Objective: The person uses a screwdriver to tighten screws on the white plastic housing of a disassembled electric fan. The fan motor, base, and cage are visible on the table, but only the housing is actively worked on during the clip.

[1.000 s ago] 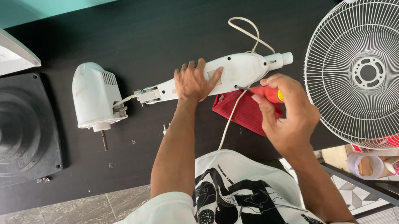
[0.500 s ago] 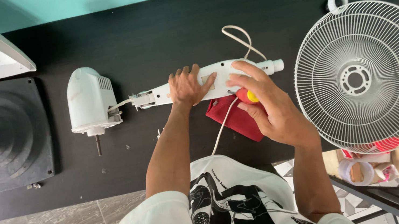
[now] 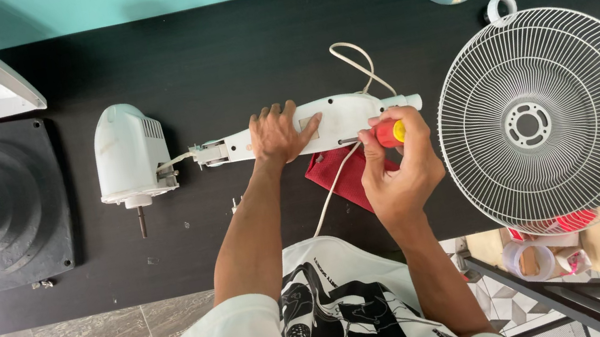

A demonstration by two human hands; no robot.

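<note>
— Where's the neck?

— Mid-table, white neck lying crosswise. My left hand lies flat on it, fingers spread. My right hand is clamped on the screwdriver, tip at the neck's near edge.

— Room?

— Motor just left, grille close right, red cloth underneath; bare black table beyond.

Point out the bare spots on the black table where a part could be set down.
Bare black table runs along the far edge, above the white motor housing and the white fan neck. Another strip lies at the near edge below the motor housing. It is crowded around the left hand, right hand, red cloth and fan grille.
</note>
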